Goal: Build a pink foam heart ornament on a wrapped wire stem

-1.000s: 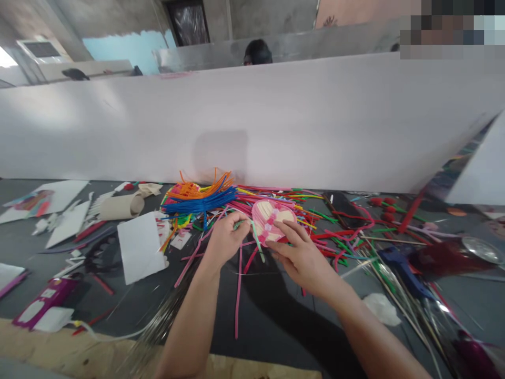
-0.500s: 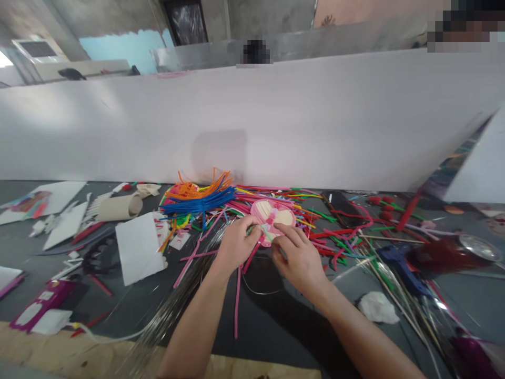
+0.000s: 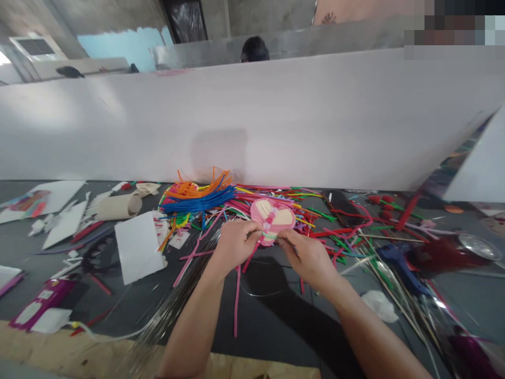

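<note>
A pink and cream heart-shaped piece (image 3: pixel 282 218), built from rows of pipe cleaners, rests on the pile in front of me. A short pale green pipe cleaner (image 3: pixel 270 236) crosses its lower part. My left hand (image 3: pixel 240 241) pinches the left end of this strip, fingertips at the heart's lower left edge. On the other side, my right hand (image 3: pixel 305 258) is closed at the strip's right end, thumb and forefinger together. Fingers partly hide both ends. A loose pink pipe cleaner (image 3: pixel 236 305) lies on the table between my forearms.
Blue pipe cleaners (image 3: pixel 199 201) and orange ones (image 3: pixel 213 184) lie bundled behind left. Thin wires (image 3: pixel 169 300) run beneath my left forearm. A cardboard tube (image 3: pixel 119 206) and white card (image 3: pixel 139 247) lie left; a blue glue gun (image 3: pixel 404 268) and red can (image 3: pixel 436 255) right. A white panel (image 3: pixel 315 121) stands behind.
My right hand has shifted slightly right, its fingers closing from a looser curl into a pinch. The pale green strip now lies lower across the heart, which is less covered.
</note>
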Available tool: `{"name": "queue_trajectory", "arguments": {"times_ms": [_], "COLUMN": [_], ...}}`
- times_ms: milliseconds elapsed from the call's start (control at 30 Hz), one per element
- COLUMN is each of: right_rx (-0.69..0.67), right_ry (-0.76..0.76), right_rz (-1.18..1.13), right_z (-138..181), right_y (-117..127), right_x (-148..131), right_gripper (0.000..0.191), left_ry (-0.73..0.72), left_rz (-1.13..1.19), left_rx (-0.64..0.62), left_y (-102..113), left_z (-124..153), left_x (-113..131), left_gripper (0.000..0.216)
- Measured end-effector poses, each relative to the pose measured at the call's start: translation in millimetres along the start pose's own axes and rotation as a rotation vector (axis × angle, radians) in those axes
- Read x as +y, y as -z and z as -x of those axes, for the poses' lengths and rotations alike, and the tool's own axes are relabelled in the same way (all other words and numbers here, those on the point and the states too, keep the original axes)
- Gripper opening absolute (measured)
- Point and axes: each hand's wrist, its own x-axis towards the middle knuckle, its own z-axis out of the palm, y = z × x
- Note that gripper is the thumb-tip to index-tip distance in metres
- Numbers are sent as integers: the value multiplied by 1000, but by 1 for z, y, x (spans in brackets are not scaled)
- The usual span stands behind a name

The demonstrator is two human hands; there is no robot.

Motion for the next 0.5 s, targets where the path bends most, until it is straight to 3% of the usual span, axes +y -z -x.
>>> {"name": "queue_trajectory", "arguments": {"times_ms": [267,500], "right_rx": [-41,-274], "right_ry": [145,71], "right_rz": [53,110], "right_z": [-3,-2], "right_y": [10,13], "right_x": [18,13], "right_gripper": [23,24], "left_ry": [-42,-49], "left_rz": [-60,-56], "left_rx": [-158,-182], "left_y": [-7,-8], "left_z": [5,5], "left_x": [0,-1], "left_gripper": [19,21]}}
